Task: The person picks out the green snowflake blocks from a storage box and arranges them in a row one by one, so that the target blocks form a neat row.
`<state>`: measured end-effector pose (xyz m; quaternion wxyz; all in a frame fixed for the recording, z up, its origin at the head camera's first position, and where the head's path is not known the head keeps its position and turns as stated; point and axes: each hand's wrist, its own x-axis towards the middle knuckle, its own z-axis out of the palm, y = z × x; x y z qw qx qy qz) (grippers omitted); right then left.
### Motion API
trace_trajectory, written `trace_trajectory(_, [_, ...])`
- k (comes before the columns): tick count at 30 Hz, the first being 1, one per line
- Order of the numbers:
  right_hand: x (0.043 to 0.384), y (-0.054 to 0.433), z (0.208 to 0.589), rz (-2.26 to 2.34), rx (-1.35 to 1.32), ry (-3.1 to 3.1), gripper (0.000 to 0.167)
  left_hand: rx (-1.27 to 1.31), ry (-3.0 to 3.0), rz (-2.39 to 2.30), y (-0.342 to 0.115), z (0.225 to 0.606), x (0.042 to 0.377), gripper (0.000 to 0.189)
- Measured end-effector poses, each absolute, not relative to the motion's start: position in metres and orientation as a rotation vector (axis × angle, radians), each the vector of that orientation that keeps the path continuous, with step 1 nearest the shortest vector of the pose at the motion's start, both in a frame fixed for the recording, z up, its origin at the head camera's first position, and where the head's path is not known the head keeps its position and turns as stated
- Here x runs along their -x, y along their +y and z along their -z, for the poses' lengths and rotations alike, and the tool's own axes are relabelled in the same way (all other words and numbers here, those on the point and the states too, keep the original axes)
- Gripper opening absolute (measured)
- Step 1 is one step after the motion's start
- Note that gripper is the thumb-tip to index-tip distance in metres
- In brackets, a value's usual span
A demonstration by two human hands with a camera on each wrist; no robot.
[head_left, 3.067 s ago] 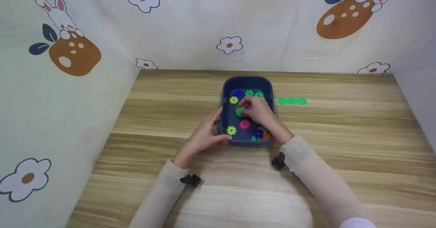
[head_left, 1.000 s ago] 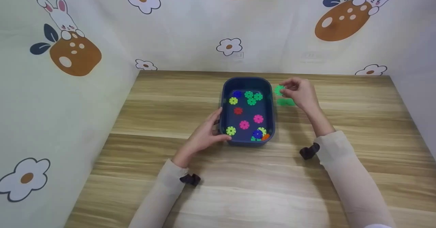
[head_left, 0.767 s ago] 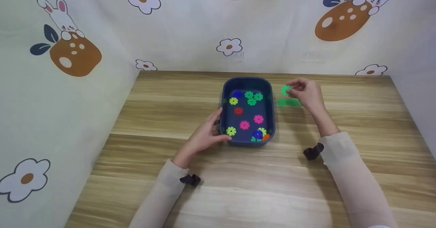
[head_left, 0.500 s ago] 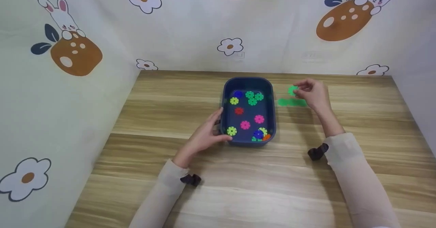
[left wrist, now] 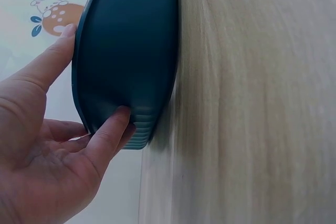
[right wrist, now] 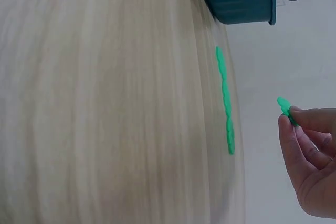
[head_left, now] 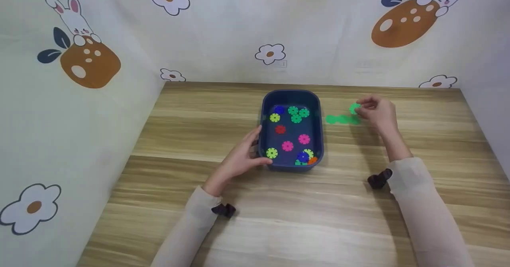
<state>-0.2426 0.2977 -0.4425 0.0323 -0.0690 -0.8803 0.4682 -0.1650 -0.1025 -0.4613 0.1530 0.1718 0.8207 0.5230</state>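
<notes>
The right hand (head_left: 381,113) pinches a green snowflake disc (head_left: 354,108) between its thumb and fingertips, raised above the wooden tabletop (head_left: 299,215). Below the pinched disc and running leftward from this hand lies a flat strip of joined green discs (head_left: 342,119); the right wrist view shows the held disc apart from it.

The left hand (head_left: 239,157) has its fingers and thumb spread, resting against the outside of a dark blue plastic bin (head_left: 295,169) at its nearer corner on that hand's side. The bin stands between the two hands. Nearest the left thumb inside it is a yellow disc (head_left: 271,153); further from that hand, two pink discs (head_left: 295,142), a red disc (head_left: 280,129) and a cluster of three green discs (head_left: 296,118).

Beige sleeves (head_left: 422,203) cover both forearms, and beyond the hands rises a pale backdrop (head_left: 318,28) printed with rabbits and flowers.
</notes>
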Motion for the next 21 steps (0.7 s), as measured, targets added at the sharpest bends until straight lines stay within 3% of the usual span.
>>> trace_trajectory(21, [0.240,0.320,0.456,-1.316,0.365,-2.863,0.030,-0.480,2.385,-1.468,-0.103,0.462,0.164,0.106])
